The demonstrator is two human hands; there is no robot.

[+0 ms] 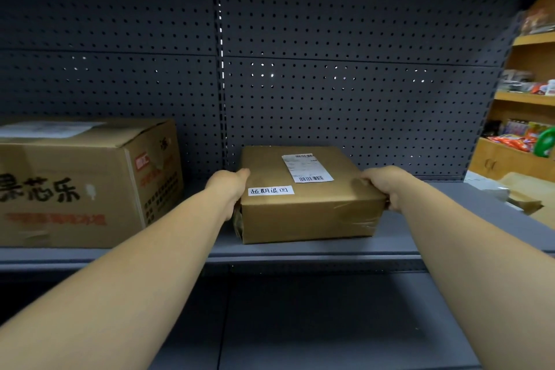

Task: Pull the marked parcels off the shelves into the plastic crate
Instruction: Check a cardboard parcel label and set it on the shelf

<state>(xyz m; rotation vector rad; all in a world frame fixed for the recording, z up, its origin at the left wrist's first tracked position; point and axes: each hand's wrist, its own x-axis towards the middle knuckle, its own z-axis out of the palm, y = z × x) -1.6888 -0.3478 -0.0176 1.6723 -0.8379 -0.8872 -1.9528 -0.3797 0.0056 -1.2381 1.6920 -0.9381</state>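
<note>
- The parcel (306, 198) could slip or tip as it clears the shelf (300, 252) front edge, judging by the slick tape under the right hand (383, 188).
- The parcel, bearing a handwritten label (271, 190), lies near the shelf's front edge, between both hands.
- The left hand (229, 186) grips its left side, thumb on top; the right hand grips its right front corner.
- The crate is not in view.

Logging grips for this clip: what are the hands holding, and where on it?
Both hands hold the brown parcel by its sides: left hand on its left edge, right hand on its right.
</note>
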